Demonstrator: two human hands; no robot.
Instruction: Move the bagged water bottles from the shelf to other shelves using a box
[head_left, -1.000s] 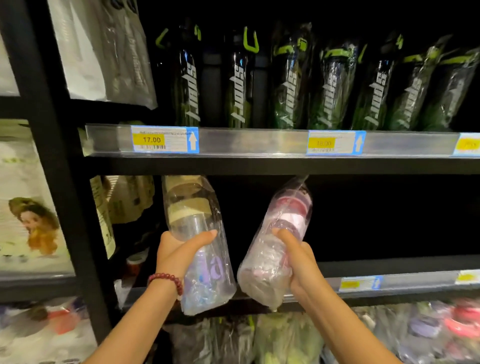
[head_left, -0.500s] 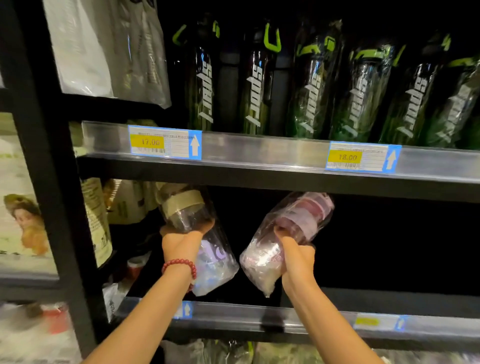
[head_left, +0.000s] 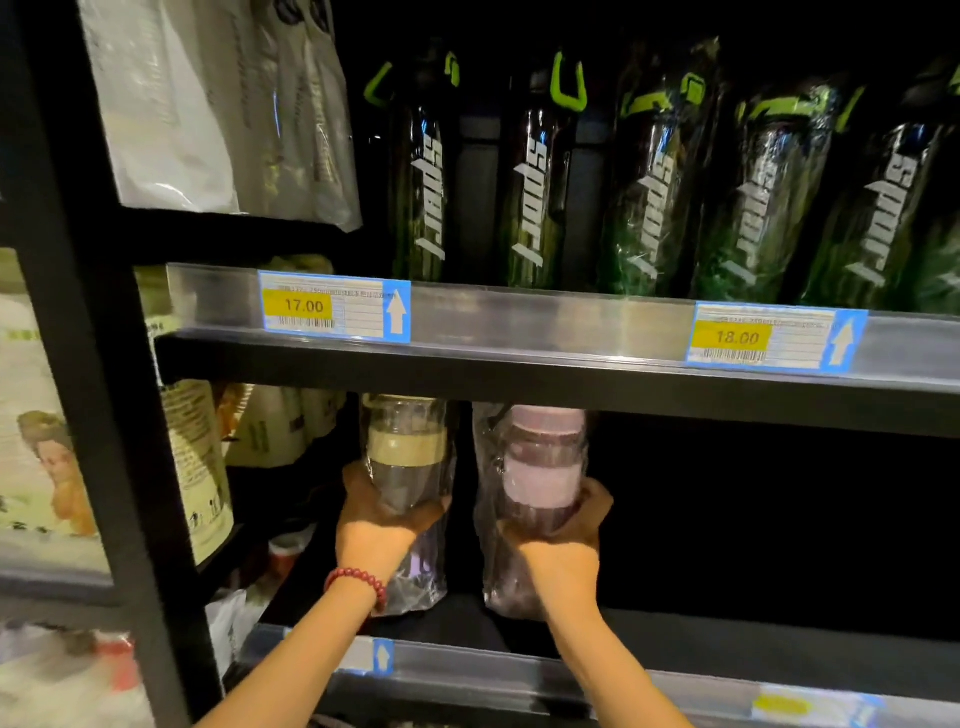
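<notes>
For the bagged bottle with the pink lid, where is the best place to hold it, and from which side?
Hold the pink-lidded bottle around its straight middle body, just under the lid band, coming from the open shelf front. It stands upright, and the right hand wraps it there; the loose bag would probably slip.

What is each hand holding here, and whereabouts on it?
The left hand grips the bagged bottle with the beige band around its middle, below the band. The right hand grips the bagged bottle with the pink lid around its middle too.
</notes>
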